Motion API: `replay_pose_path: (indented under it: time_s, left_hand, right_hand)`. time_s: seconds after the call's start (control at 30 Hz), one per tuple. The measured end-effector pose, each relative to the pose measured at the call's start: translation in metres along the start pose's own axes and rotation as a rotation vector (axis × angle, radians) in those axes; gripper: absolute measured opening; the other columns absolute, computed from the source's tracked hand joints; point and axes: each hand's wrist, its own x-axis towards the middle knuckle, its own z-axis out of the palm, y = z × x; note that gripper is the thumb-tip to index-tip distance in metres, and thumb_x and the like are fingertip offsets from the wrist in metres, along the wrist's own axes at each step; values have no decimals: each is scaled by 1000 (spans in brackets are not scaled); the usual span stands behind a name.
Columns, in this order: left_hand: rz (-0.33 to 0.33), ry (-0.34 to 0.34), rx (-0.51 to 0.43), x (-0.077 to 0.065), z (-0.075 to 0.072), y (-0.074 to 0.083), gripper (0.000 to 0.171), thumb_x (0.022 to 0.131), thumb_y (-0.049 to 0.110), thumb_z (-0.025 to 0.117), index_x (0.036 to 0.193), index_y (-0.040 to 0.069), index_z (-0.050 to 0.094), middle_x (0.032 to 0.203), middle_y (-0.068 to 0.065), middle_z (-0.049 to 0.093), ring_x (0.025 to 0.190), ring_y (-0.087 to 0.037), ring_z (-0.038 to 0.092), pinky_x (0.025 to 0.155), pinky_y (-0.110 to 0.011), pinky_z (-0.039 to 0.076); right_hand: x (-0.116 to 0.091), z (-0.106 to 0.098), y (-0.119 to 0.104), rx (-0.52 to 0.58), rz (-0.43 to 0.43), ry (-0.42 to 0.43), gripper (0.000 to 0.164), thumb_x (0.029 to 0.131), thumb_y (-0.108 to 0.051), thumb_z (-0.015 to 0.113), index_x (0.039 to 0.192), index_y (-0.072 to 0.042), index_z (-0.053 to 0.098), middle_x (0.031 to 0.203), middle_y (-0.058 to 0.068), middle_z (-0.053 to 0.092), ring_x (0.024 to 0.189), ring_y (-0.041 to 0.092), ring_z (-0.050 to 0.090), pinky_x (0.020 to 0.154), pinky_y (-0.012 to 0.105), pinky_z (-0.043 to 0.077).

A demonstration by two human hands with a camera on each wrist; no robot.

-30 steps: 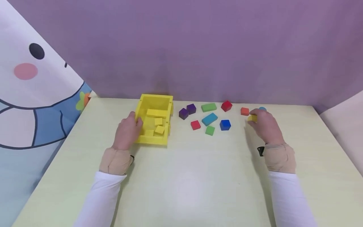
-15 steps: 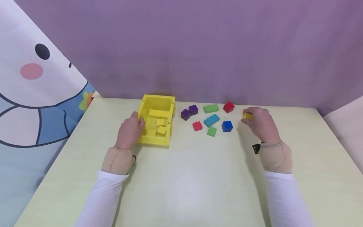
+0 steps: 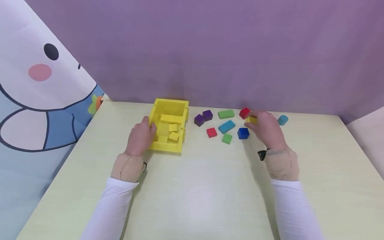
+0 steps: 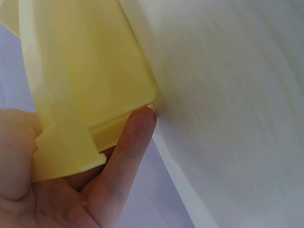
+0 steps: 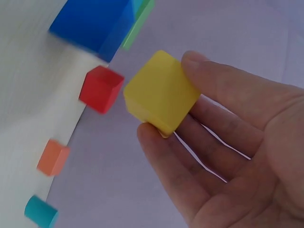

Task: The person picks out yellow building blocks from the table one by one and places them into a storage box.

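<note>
My left hand [image 3: 139,137] grips the left wall of a yellow plastic box [image 3: 165,147]. In the left wrist view, a finger [image 4: 135,137] reaches under the box and the thumb lies along its other side. Several yellow blocks [image 3: 173,136] lie inside the box. Between thumb and fingertips, my right hand [image 3: 266,128] pinches a yellow cube [image 5: 161,90], held up near a red cube [image 3: 244,113] and a blue cube [image 3: 243,133]. An orange block [image 5: 53,157] is hidden behind this hand in the head view.
Two purple cubes [image 3: 199,120], green blocks [image 3: 226,114], a light blue block [image 3: 226,126] and a flat red block [image 3: 211,132] lie between box and right hand. A blue cylinder [image 3: 283,120] stands at right. A purple curtain [image 3: 192,53] hangs behind the table [image 3: 198,200].
My right hand has carried the yellow cube left, past the orange block, uncovering the blue cylinder. My left hand stays on the box; the head view has shifted slightly.
</note>
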Motion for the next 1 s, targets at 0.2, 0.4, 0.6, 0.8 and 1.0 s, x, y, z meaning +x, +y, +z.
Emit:
replay_pose_path:
  time_s: [0.2,0.4,0.6,0.8,1.0]
  left_hand:
    - [2,0,9,0,0,-1,31,95,28,33,101,-1,44,68,-17,50,56,-28,48,50,-39,39]
    - [1,-4,6,0,0,-1,31,95,27,33,101,-1,44,68,-17,50,55,-27,47,49,-38,39]
    - [9,2,8,0,-1,1,31,95,27,33,101,-1,44,67,-16,50,55,-27,47,48,-37,39]
    - [13,15,14,0,0,0,30,95,27,34,99,-1,44,66,-16,50,55,-27,47,48,-38,39]
    - [12,17,7,-1,-1,1,29,95,27,34,97,0,44,65,-16,49,54,-27,47,48,-38,39]
  right_hand:
    - [5,8,-15,12,-27,7,35,80,-16,67,112,-2,60,105,16,60,88,32,51,78,43,44]
    - [8,15,-31,20,-29,-3,40,80,-17,68,115,-3,58,109,15,58,91,31,50,81,42,46]
    - [10,19,-45,55,-46,12,39,79,-19,69,114,-4,59,107,13,58,91,29,50,80,40,46]
    - [13,22,-58,98,-77,11,37,78,-18,70,111,-5,61,103,10,60,90,27,53,81,38,46]
    - [17,24,-68,97,-111,-9,36,79,-21,69,111,-6,60,103,9,60,90,26,55,80,38,47]
